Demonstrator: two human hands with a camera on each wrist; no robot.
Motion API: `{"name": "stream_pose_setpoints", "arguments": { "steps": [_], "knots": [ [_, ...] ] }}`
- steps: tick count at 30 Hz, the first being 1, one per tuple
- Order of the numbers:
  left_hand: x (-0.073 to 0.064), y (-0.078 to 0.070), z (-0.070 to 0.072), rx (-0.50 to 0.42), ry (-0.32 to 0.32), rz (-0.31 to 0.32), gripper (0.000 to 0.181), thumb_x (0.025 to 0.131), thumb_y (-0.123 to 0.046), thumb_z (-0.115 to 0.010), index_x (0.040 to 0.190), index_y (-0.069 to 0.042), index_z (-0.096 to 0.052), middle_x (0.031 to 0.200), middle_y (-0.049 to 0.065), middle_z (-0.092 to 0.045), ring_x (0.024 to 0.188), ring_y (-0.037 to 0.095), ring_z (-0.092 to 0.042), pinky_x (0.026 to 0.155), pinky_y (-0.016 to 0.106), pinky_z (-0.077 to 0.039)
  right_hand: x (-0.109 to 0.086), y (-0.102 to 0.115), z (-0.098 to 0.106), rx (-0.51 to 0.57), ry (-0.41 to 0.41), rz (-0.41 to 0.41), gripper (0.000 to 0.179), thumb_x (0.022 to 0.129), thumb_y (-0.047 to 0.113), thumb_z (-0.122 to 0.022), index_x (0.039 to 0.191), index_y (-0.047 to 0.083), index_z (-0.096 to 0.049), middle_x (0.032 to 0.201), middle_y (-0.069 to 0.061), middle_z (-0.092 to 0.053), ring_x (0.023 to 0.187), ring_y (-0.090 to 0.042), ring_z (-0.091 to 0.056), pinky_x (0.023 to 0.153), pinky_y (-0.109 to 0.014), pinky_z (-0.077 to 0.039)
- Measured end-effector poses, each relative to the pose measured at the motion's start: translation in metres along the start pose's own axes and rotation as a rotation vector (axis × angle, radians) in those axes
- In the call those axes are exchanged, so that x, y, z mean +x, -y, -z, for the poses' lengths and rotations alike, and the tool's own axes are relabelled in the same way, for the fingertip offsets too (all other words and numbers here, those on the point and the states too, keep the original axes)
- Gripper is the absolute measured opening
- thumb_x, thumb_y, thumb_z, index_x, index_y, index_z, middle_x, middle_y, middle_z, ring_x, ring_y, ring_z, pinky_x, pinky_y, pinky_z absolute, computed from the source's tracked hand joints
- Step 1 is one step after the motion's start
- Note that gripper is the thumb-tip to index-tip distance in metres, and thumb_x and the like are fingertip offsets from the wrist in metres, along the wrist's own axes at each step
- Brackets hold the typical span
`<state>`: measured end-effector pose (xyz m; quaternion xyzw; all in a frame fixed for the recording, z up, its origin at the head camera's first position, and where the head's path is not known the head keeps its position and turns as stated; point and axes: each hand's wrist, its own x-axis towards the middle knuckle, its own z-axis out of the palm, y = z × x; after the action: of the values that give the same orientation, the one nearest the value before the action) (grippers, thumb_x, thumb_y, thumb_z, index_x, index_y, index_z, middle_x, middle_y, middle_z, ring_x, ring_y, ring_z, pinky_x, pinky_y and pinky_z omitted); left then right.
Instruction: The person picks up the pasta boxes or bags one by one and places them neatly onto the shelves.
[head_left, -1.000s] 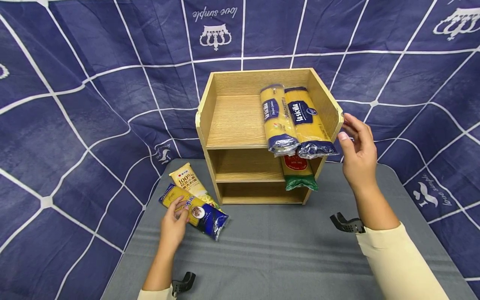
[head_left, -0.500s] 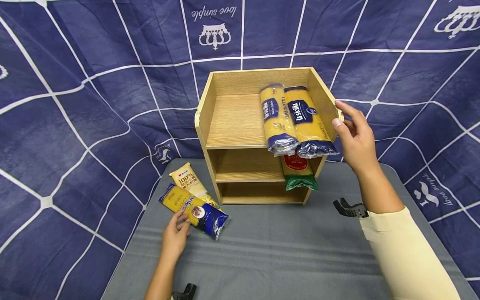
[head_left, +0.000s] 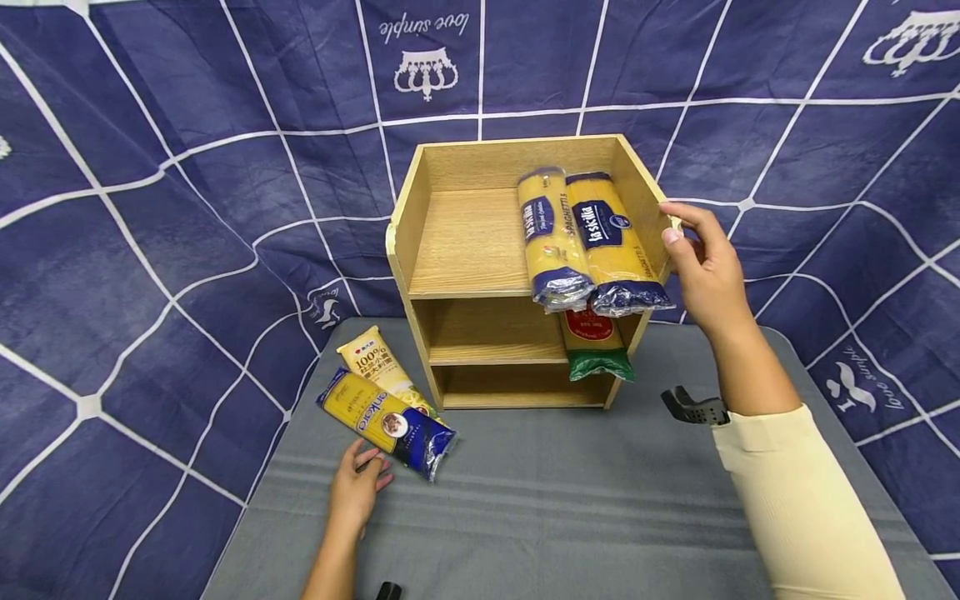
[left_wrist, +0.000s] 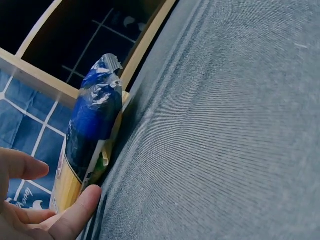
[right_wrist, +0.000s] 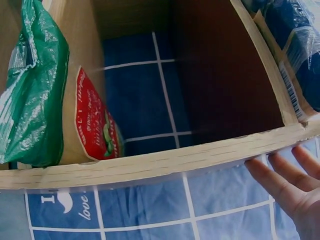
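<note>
My left hand point(head_left: 356, 492) hovers beside a blue-and-yellow pasta packet point(head_left: 386, 421), its fingers relaxed and holding nothing. In the left wrist view the thumb overlaps the packet's lower end. Partly under that packet lies a cream pasta packet point(head_left: 382, 362). At the upper front corner of the small wooden shelf point(head_left: 472, 242), my right hand point(head_left: 712, 267) grips the right side panel between thumb and forefinger. Other fingers point(right_wrist: 280, 182) extend along the panel's outer face. Two yellow spaghetti packets point(head_left: 555, 242) lie side by side on the top level.
A green-ended pasta packet point(head_left: 600, 346) with a red label sticks out of the middle level on the right. Grey cloth point(head_left: 525, 500) covers the table. A blue curtain with white lines point(head_left: 315, 150) hangs behind and along both sides.
My left hand has come off the blue-and-yellow packet and drawn back toward me. My right hand has moved up and inward onto the shelf's corner. The packets stay in place.
</note>
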<state>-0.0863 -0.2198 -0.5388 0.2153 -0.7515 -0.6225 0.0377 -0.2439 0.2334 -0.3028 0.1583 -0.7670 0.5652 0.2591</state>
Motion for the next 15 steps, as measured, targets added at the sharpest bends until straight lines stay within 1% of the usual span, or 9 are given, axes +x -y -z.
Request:
{"name": "stream_pose_setpoints", "arguments": {
  "steps": [4,6,9,11,13,15],
  "knots": [
    [0.004,0.003,0.0,-0.061,0.028,0.018,0.066,0.105,-0.007,-0.042,0.158,0.009,-0.006,0.144,0.04,-0.041,0.115,0.042,-0.065,0.085,0.034,-0.061,0.0,-0.001,0.0,-0.012,0.001,-0.011,0.039,0.103,0.022,-0.052,0.141,0.016,-0.057,0.125,0.012,-0.057,0.102,-0.002,-0.062,0.075,-0.014,-0.051],
    [0.007,0.004,0.0,-0.099,0.043,0.031,0.067,0.105,-0.007,-0.041,0.158,0.009,-0.003,0.144,0.04,-0.039,0.111,0.037,-0.067,0.086,0.033,-0.061,-0.001,-0.001,0.0,-0.013,-0.002,-0.017,0.039,0.103,0.023,-0.052,0.141,0.017,-0.057,0.125,0.012,-0.058,0.103,-0.002,-0.062,0.076,-0.013,-0.051],
    [0.012,0.006,-0.001,-0.133,0.045,0.068,0.068,0.105,-0.008,-0.042,0.158,0.009,-0.003,0.143,0.038,-0.04,0.1,0.025,-0.072,0.085,0.031,-0.061,-0.001,-0.002,0.001,-0.003,0.0,-0.019,0.039,0.103,0.022,-0.053,0.141,0.018,-0.057,0.126,0.011,-0.058,0.104,-0.001,-0.062,0.076,-0.013,-0.051],
    [0.015,0.006,-0.002,-0.137,0.04,0.09,0.069,0.105,-0.01,-0.045,0.158,0.008,-0.006,0.141,0.036,-0.042,0.092,0.017,-0.072,0.083,0.029,-0.061,-0.002,-0.002,0.001,0.009,0.002,-0.017,0.039,0.103,0.022,-0.053,0.141,0.017,-0.057,0.127,0.009,-0.058,0.105,-0.002,-0.062,0.076,-0.013,-0.051],
    [0.018,0.007,-0.002,-0.146,0.039,0.105,0.07,0.105,-0.013,-0.048,0.158,0.009,-0.007,0.138,0.035,-0.045,0.086,0.013,-0.072,0.081,0.028,-0.061,-0.002,-0.002,0.0,0.02,0.004,-0.011,0.039,0.103,0.022,-0.053,0.142,0.016,-0.057,0.128,0.008,-0.058,0.105,-0.002,-0.062,0.076,-0.013,-0.051],
    [0.021,0.006,-0.001,-0.163,0.048,0.114,0.071,0.105,-0.015,-0.05,0.157,0.012,-0.009,0.135,0.034,-0.048,0.082,0.012,-0.072,0.08,0.028,-0.061,-0.002,-0.001,0.0,0.017,0.002,-0.005,0.039,0.103,0.022,-0.053,0.142,0.016,-0.057,0.127,0.008,-0.058,0.105,-0.003,-0.062,0.075,-0.013,-0.051]
  ]
}}
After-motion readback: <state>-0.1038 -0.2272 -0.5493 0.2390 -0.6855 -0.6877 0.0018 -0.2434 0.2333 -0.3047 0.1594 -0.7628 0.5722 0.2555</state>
